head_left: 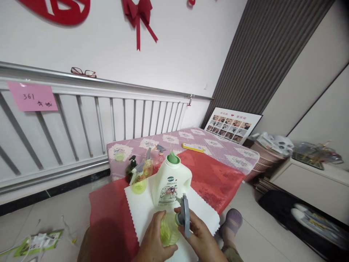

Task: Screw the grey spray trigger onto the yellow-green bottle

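Note:
Low in the head view, my left hand is wrapped round the body of a spray bottle holding yellow-green liquid. My right hand grips the grey trigger head at the bottle's neck; the bottle leans with its head to the right. Just beyond it stands a large pale detergent jug with a green spout and its cap off. Left of the jug, a second spray bottle with yellow-green liquid rests on the white cloth. A dark pump bottle and an amber spray bottle stand behind it.
A red cloth lies under the white one on the flowered table. A green cap and a yellow-edged box lie farther back. Cables are on the floor at left; a pink basket stands right.

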`<state>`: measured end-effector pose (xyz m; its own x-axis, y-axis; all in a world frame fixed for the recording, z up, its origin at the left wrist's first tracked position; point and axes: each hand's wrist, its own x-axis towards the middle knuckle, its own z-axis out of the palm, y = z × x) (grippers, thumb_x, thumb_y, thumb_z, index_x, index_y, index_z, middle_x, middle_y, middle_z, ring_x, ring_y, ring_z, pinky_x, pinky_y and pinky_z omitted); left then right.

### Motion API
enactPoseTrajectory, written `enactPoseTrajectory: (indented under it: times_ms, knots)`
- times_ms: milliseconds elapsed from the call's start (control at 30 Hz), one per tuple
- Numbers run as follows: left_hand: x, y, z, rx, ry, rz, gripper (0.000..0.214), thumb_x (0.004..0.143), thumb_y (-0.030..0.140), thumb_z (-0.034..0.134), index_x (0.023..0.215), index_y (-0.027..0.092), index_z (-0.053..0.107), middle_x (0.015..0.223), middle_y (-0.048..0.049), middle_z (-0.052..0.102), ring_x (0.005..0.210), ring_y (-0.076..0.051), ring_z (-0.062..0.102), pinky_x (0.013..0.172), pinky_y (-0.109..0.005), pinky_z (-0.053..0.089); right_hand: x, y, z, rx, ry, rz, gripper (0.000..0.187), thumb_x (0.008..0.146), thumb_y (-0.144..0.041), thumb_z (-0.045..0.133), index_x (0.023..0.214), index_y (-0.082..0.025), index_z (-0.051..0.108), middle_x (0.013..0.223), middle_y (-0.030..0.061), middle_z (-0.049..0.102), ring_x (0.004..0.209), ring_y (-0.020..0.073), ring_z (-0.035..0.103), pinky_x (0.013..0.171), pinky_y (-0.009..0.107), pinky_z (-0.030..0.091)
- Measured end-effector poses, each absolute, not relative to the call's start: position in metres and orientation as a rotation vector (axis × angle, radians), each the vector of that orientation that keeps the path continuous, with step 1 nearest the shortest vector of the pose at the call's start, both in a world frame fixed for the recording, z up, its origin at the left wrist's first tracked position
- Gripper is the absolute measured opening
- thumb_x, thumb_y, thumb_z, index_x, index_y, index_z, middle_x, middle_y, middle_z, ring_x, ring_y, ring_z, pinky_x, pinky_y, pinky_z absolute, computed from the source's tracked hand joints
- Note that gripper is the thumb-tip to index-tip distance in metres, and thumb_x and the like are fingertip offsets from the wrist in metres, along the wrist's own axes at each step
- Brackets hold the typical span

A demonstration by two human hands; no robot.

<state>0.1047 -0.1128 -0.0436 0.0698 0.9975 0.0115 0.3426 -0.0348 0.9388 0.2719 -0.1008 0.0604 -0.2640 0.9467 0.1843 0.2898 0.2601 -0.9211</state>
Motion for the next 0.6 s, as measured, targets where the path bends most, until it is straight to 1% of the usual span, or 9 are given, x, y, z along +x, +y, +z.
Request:
enactPoseTrajectory:
  times_ms: [133,200,300,400,600]
  knots:
    - [0.104,-0.114,-0.042,1.492,1.406,0.965,0.097,0.053,0.018,0.069,0.144,0.011,0.037,0.150,-0.0219,0.050,0.143,-0.036,0.049,0.125,-0.052,0.037,0.272,-0.098,0.071,-1.157,-1.780,1.048,0.026,0.082,-0.031,0.070,0.106,-0.027,0.077,0.096,0.0047,0.073,0.086,0.0230,0.070,0.081,0.034,0.061]
    - [0.104,-0.114,-0.043,1.491,1.400,0.967,0.097,0.053,0.018,0.070,0.144,0.011,0.036,0.151,-0.0226,0.050,0.144,-0.036,0.048,0.126,-0.052,0.036,0.271,-0.097,0.076,-1.167,-1.836,1.019,0.025,0.081,-0.027,0.069,0.105,-0.027,0.077,0.094,0.0038,0.072,0.087,0.0231,0.069,0.081,0.034,0.059]
    - [0.104,-0.113,-0.045,1.502,1.387,0.977,0.097,0.053,0.018,0.070,0.143,0.010,0.036,0.151,-0.0229,0.049,0.144,-0.036,0.048,0.126,-0.053,0.035,0.270,-0.096,0.082,-1.181,-1.929,0.969,0.021,0.083,-0.026,0.067,0.102,-0.027,0.077,0.098,0.0042,0.073,0.093,0.0247,0.070,0.084,0.034,0.057]
    - [0.104,-0.112,-0.045,1.499,1.391,0.976,0.097,0.054,0.018,0.070,0.144,0.010,0.034,0.151,-0.0231,0.049,0.144,-0.036,0.048,0.125,-0.053,0.035,0.269,-0.097,0.085,-1.213,-1.972,0.978,0.019,0.085,-0.028,0.066,0.102,-0.026,0.075,0.101,0.0048,0.073,0.094,0.0251,0.069,0.084,0.035,0.055]
    - [0.104,-0.111,-0.046,1.502,1.382,0.981,0.098,0.054,0.019,0.070,0.143,0.009,0.033,0.150,-0.0232,0.049,0.144,-0.036,0.048,0.126,-0.053,0.035,0.272,-0.095,0.082,-1.260,-2.012,1.024,0.023,0.088,-0.027,0.061,0.109,-0.024,0.070,0.106,0.0056,0.069,0.095,0.0238,0.065,0.087,0.036,0.053]
